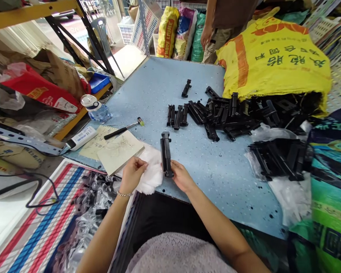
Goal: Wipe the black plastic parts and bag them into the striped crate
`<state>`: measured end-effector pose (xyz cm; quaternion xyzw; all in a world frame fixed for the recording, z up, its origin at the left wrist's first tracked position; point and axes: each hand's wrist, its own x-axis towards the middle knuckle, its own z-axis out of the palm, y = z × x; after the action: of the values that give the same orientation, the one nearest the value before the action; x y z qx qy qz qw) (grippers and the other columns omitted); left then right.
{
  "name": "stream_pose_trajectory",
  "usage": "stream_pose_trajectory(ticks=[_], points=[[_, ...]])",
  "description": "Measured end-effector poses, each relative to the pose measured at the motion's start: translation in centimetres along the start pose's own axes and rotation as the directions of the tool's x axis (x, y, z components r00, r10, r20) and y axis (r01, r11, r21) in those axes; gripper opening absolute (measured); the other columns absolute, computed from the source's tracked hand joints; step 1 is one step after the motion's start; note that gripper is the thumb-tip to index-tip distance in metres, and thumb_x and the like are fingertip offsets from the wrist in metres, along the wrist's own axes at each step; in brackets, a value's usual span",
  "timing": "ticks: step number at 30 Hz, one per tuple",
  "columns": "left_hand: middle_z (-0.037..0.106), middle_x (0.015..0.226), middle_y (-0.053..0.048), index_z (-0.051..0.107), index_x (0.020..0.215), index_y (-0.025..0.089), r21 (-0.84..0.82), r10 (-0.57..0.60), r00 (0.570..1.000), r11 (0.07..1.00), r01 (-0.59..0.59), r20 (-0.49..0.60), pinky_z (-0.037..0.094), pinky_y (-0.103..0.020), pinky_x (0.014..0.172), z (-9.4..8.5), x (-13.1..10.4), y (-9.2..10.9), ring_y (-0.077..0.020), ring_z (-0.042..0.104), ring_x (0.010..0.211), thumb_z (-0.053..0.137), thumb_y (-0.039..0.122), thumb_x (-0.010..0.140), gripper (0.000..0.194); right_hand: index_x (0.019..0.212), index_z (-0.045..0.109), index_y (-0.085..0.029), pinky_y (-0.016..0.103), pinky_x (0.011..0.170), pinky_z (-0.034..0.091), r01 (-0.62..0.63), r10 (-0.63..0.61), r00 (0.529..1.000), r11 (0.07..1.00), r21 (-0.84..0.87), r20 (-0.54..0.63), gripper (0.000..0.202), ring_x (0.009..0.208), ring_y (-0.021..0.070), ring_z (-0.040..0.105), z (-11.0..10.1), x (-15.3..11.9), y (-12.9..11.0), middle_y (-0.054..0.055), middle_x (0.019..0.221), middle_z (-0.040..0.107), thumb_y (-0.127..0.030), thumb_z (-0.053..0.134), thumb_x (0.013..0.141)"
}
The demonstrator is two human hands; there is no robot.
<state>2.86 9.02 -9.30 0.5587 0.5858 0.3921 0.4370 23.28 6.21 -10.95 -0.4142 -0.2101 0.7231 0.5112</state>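
Observation:
My right hand point(182, 176) grips the lower end of a long black plastic part point(165, 153), held upright over the table's near edge. Beside it, my left hand point(133, 175) is closed, thumb and fingertips together, in front of a crumpled white sheet-like pile point(152, 172); whether anything sits in that pinch is too small to make out. A flat cream block point(119, 149) lies just beyond my left hand. Further off is a small hammer point(122, 129) with a black handle. Several similar black parts point(177, 117) stand in a short row ahead of my right hand.
A heap of black parts point(221, 113) spills from a yellow sack point(272, 57) onto the blue table point(159, 87). More parts lie in clear plastic point(278, 157) at right. A water bottle point(96, 108) stands at left. A striped bag point(45, 227) holds plastic-wrapped pieces. Another person point(230, 26) stands beyond.

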Motion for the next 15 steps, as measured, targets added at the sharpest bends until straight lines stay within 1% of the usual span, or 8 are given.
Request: stream_pose_trajectory(ticks=[2, 4, 7, 9, 10, 12, 15], points=[[0.067, 0.075, 0.0, 0.054, 0.084, 0.02, -0.024, -0.048, 0.999, 0.999, 0.049, 0.023, 0.047, -0.026, 0.062, 0.1, 0.2, -0.1, -0.014, 0.06, 0.065, 0.073, 0.04, 0.076, 0.028, 0.098, 0.072, -0.021, 0.03, 0.078, 0.048, 0.007, -0.007, 1.0, 1.0, -0.019, 0.009, 0.042, 0.088, 0.0199, 0.065, -0.2, -0.6, -0.5, 0.004, 0.093, 0.074, -0.055, 0.079, 0.075], [0.065, 0.071, 0.001, 0.054, 0.085, 0.021, -0.075, -0.082, 0.994, 0.993, 0.087, 0.069, 0.048, -0.027, 0.062, 1.2, 0.2, -0.5, -0.0141, 0.06, 0.062, 0.073, 0.041, 0.075, 0.029, 0.096, 0.073, -0.021, 0.031, 0.079, 0.048, 0.008, -0.007, 0.999, 0.999, -0.032, 0.047, 0.04, 0.09, 0.0206, 0.065, 0.0, -0.9, -0.8, 0.005, 0.094, 0.074, -0.055, 0.078, 0.076], [0.062, 0.068, 0.003, 0.053, 0.086, 0.022, -0.138, -0.086, 0.992, 0.986, 0.099, 0.096, 0.049, -0.027, 0.062, 2.9, -0.1, -1.0, -0.014, 0.061, 0.061, 0.072, 0.037, 0.075, 0.027, 0.09, 0.074, -0.019, 0.031, 0.077, 0.049, -0.013, 0.017, 0.995, 0.999, -0.038, 0.102, 0.038, 0.079, 0.0182, 0.064, 0.8, -0.2, -0.1, 0.003, 0.084, 0.073, -0.052, 0.081, 0.072], [0.063, 0.07, 0.003, 0.052, 0.086, 0.022, -0.158, -0.062, 0.996, 0.985, 0.072, 0.069, 0.049, -0.027, 0.063, 3.1, -0.2, -1.1, -0.0141, 0.062, 0.064, 0.071, 0.035, 0.075, 0.026, 0.09, 0.075, -0.017, 0.03, 0.076, 0.049, -0.016, 0.019, 0.996, 0.999, -0.033, 0.091, 0.039, 0.074, 0.0164, 0.062, 1.1, 0.7, 0.9, 0.002, 0.079, 0.072, -0.049, 0.084, 0.069], [0.064, 0.073, 0.002, 0.052, 0.086, 0.021, -0.155, -0.046, 0.998, 0.987, 0.052, 0.045, 0.05, -0.027, 0.065, 2.9, -0.3, -1.0, -0.0144, 0.062, 0.067, 0.072, 0.035, 0.075, 0.026, 0.091, 0.075, -0.017, 0.03, 0.076, 0.049, -0.013, 0.015, 0.997, 0.999, -0.031, 0.071, 0.04, 0.074, 0.0159, 0.062, 1.1, 1.1, 1.3, 0.002, 0.078, 0.072, -0.047, 0.085, 0.067], [0.067, 0.081, -0.001, 0.053, 0.087, 0.02, -0.125, -0.013, 1.0, 0.992, 0.013, -0.002, 0.051, -0.028, 0.07, 1.7, -0.3, -0.6, -0.0151, 0.064, 0.074, 0.072, 0.035, 0.077, 0.026, 0.092, 0.076, -0.017, 0.03, 0.076, 0.049, -0.01, 0.011, 1.0, 1.0, -0.024, 0.025, 0.041, 0.074, 0.0154, 0.062, 0.7, 1.7, 1.9, 0.002, 0.079, 0.072, -0.046, 0.087, 0.065], [0.068, 0.086, -0.003, 0.055, 0.091, 0.02, -0.051, 0.029, 0.998, 0.998, -0.031, -0.047, 0.051, -0.028, 0.071, -0.3, -0.3, -0.2, -0.0157, 0.064, 0.077, 0.071, 0.032, 0.079, 0.023, 0.094, 0.077, -0.017, 0.029, 0.075, 0.048, -0.015, 0.014, 1.0, 0.999, -0.051, -0.016, 0.041, 0.074, 0.0146, 0.061, -0.1, 1.5, 1.7, 0.002, 0.082, 0.072, -0.046, 0.086, 0.067]])
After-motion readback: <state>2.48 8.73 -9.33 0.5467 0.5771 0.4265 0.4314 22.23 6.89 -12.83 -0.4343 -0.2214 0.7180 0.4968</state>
